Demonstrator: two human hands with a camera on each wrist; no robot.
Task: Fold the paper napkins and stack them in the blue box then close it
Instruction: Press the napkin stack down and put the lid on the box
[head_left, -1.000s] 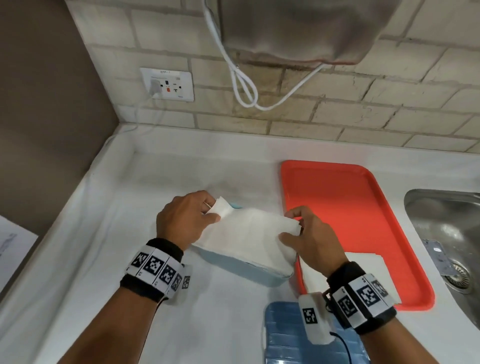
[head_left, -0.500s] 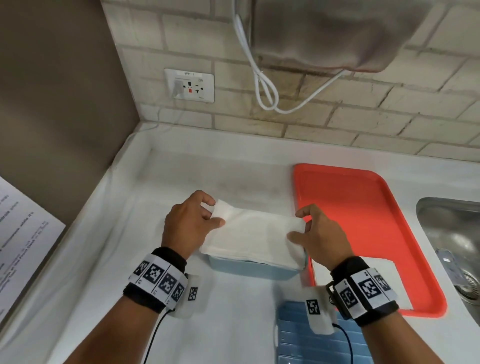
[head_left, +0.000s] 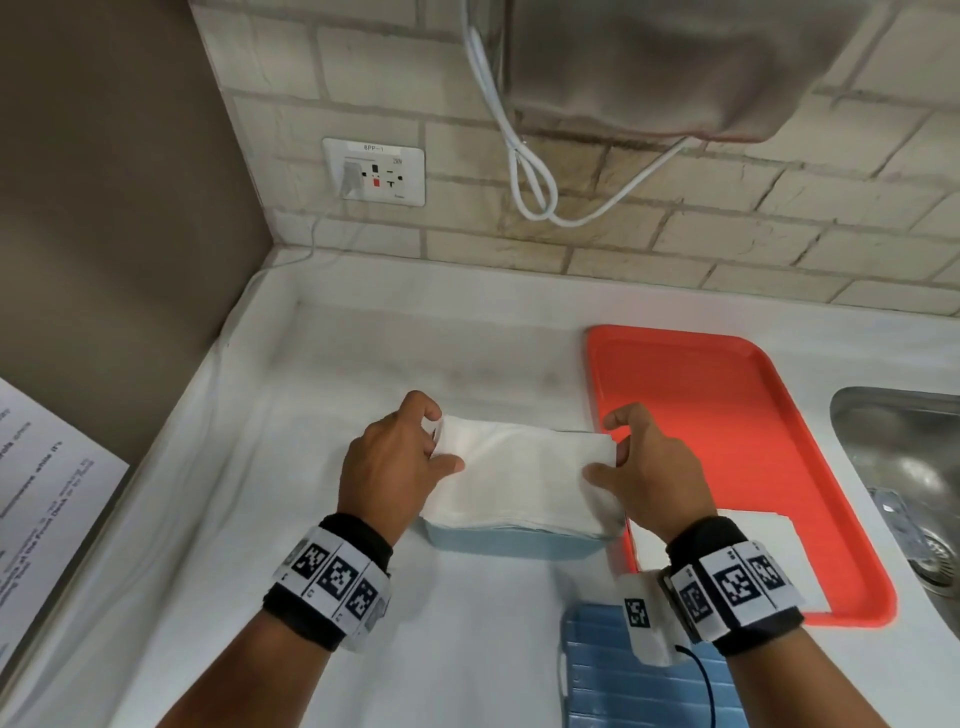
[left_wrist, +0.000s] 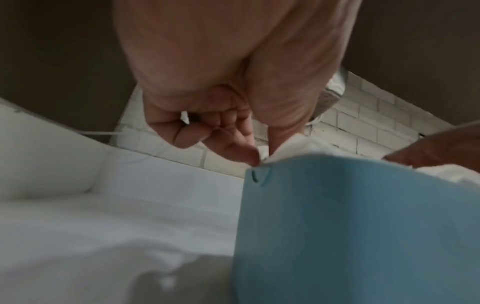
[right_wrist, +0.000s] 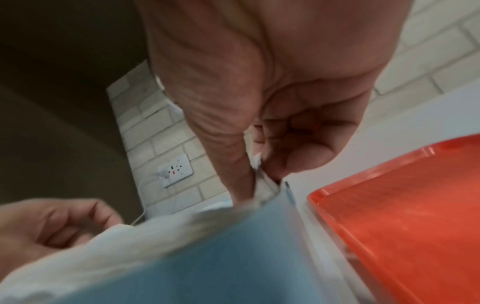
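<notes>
Head view pretty much explains it: the left hand (head_left: 387, 467) and the right hand (head_left: 652, 475) each pinch one short end of a folded napkin (head_left: 519, 467), thumb on top and fingers tucked under, so it stays flat and square while it sits over the blue box (head_left: 511, 545). Holding both ends like that looks like the sensible way to stop the fold springing open as it goes onto the pile. Both wrist views show the same thing, paper nipped between thumb and fingertips right at the box rim.

The box stands on the counter (head_left: 260, 519), touching the left edge of the red tray (head_left: 727, 415). It's already filled to the top, white layers showing above its near wall. I can't count those, too fine.

Counting the rest: one box, one blue lid (head_left: 613, 686) at the counter's near edge, one tray, and one flat napkin (head_left: 789, 535) left on the tray's near end, so I'd guess folding isn't done yet.
</notes>
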